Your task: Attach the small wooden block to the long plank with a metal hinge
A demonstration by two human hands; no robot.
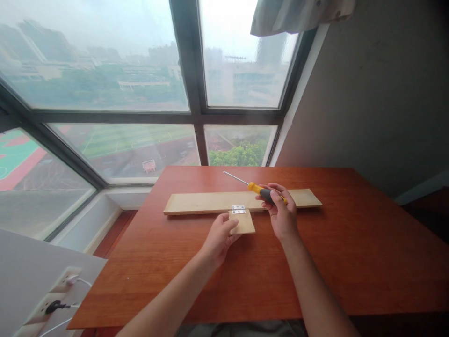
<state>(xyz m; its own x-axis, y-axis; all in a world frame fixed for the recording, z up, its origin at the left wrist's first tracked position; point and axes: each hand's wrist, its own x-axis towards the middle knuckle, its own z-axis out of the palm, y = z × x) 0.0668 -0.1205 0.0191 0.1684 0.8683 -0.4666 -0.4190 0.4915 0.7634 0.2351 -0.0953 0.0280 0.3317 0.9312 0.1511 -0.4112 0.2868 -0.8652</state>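
My left hand [221, 236] grips a small square wooden piece [245, 223] by its left side, thumb on top and fingers beneath. A silver metal hinge [238, 209] joins that piece to the near edge of a long pale wooden board [196, 202], which lies across the table. Screw heads show on the hinge plates. In my right hand [282, 213] is a screwdriver [260, 189] with a yellow and black handle. Its shaft points up and to the left, the tip above the board and apart from the hinge.
The boards rest on a reddish-brown wooden table [351, 262]. Large windows [238, 70] with dark frames stand behind it, and a grey wall [368, 103] is at the right. At lower left, plugs and white cables sit in wall sockets [52, 304].
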